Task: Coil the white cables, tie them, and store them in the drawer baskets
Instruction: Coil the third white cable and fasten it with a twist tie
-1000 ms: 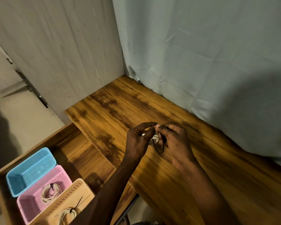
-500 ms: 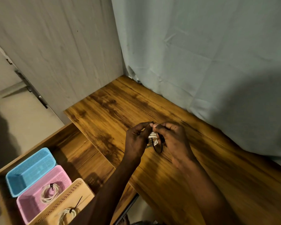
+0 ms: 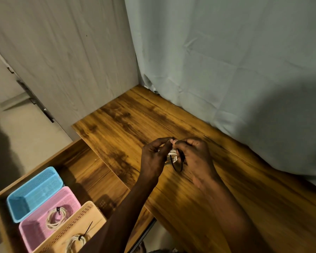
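Observation:
Above the wooden desk, my left hand (image 3: 153, 157) and my right hand (image 3: 197, 157) meet fingertip to fingertip around a small coiled white cable (image 3: 172, 155). A black zip tie (image 3: 178, 164) loops around the coil and hangs below it, pinched by my right fingers. Most of the coil is hidden between my hands. In the open drawer at lower left stand a blue basket (image 3: 35, 193), a pink basket (image 3: 32, 229) holding a tied white coil (image 3: 55, 218), and a beige basket (image 3: 77, 221) with another tied coil (image 3: 76, 242).
The wooden desk top (image 3: 135, 125) runs from the centre to the lower right. A pale curtain (image 3: 226, 70) hangs along its far edge and a wood-grain panel (image 3: 62, 61) stands at the left. The open drawer (image 3: 88, 167) sticks out below the desk's left end.
Both hands stay in the same place over the desk. My fingertips have closed in tighter on the coil, and the black tie's loop hangs a little smaller beneath it.

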